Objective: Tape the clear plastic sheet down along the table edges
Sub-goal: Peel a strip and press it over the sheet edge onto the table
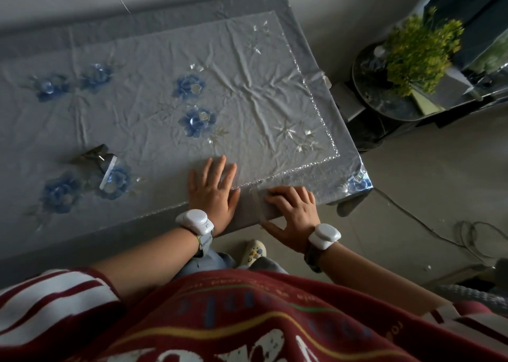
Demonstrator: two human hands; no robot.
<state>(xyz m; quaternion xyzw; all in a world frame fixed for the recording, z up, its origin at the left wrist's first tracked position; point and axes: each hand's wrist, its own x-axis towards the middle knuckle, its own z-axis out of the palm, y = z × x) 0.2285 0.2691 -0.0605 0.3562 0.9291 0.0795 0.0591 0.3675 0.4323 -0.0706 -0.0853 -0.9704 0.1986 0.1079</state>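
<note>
A clear plastic sheet [247, 92] with blue flower prints lies crinkled over the grey table [308, 39]. My left hand [214, 188] rests flat on the sheet near the front edge, fingers spread. My right hand [292, 214] presses a strip of clear tape [259, 204] over the front table edge, fingers on top and thumb below the edge. A tape dispenser [100, 159] sits on the sheet to the left. Another tape strip [320, 77] holds the sheet at the right edge.
A potted plant with yellow-green leaves [420, 50] stands on a round dark stand [384, 100] right of the table. Cables [439, 232] trail over the floor at right. My shoe [254, 251] shows below the table's front edge.
</note>
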